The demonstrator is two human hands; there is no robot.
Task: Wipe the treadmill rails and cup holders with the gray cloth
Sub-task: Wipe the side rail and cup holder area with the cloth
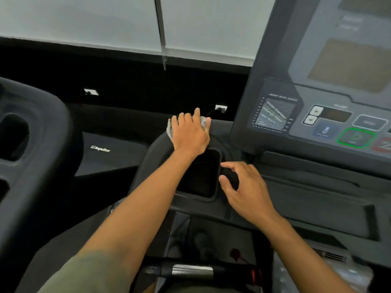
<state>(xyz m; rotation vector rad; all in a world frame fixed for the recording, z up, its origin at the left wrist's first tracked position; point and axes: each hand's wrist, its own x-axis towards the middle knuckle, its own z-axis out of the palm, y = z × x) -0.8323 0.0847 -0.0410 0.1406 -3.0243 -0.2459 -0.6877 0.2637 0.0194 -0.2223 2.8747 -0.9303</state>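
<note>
Pale window blinds [84, 20], dark wall below, white wall sockets [220, 108], dim floor.

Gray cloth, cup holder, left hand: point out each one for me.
gray cloth [169, 129], head view, edge showing left of the fingers.
cup holder [200, 178], head view, dark inner wall.
left hand [189, 135], head view, back of the hand, flat on the cloth.
</note>
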